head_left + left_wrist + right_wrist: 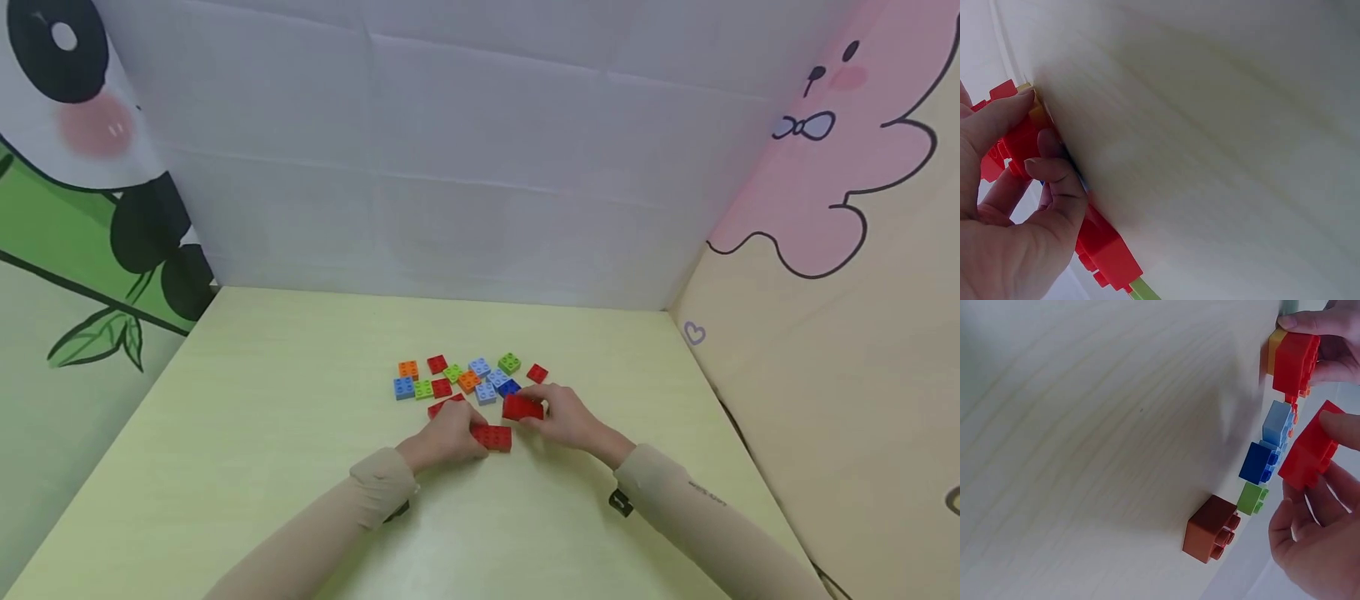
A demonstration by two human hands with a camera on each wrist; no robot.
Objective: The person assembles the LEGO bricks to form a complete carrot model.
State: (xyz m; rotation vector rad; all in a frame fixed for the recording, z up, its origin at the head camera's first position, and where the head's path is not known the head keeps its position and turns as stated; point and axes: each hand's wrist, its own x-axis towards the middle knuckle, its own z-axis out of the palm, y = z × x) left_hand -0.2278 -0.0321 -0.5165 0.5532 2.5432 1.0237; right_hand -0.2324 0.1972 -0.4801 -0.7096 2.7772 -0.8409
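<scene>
My left hand pinches a long red brick between thumb and fingers, low over the table. Under that brick, a yellow brick shows in the right wrist view, flush against it. To the right, my right hand grips another long red brick by its end, raised and tilted. The two red bricks are apart. Just behind the left hand lies one more long red brick, partly covered by the fingers.
Beyond the hands, several small bricks lie scattered on the pale table: orange, light blue, green and dark blue. One red brick sits off to the right. A white wall bounds the back.
</scene>
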